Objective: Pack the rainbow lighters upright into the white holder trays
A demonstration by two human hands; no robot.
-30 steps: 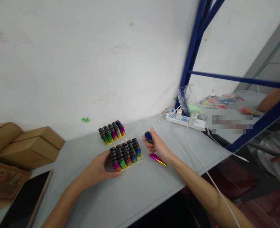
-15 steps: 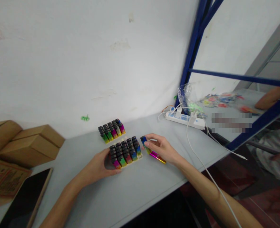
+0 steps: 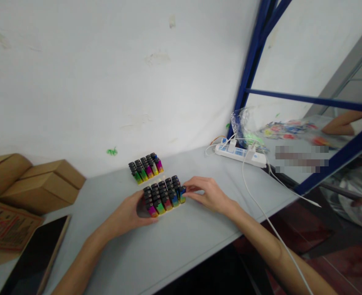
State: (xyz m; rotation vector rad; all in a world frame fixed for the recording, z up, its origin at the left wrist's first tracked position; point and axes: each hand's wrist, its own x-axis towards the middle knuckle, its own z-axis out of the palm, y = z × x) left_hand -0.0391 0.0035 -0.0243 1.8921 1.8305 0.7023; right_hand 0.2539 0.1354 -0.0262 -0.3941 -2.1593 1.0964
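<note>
A block of lighters (image 3: 164, 198) with black tops and shiny rainbow-coloured bodies stands upright in rows on a pale tray (image 3: 170, 210) on the table. My left hand (image 3: 134, 213) curves around the left end of this tray, thumb along the front and fingers behind, partly hidden. At the right front corner, my right hand (image 3: 207, 194) pinches a blue and yellow lighter (image 3: 182, 194) between thumb and fingers. That lighter is upright, beside the others; its lower end's seating is too small to make out. Behind stands a second group of lighters (image 3: 146, 168), untouched.
Cardboard boxes (image 3: 50, 184) and a dark-screened tablet (image 3: 36, 254) lie at the left. A white power strip (image 3: 239, 155) with plugs and a trailing cable (image 3: 260, 213) is at the right. Beyond the blue metal frame (image 3: 250, 65), another person's arm (image 3: 340, 123) shows.
My right hand has moved slightly left, bringing the lighter from a tilted pose beside the tray to upright at its right front corner. My left hand stays at the tray's left end.
</note>
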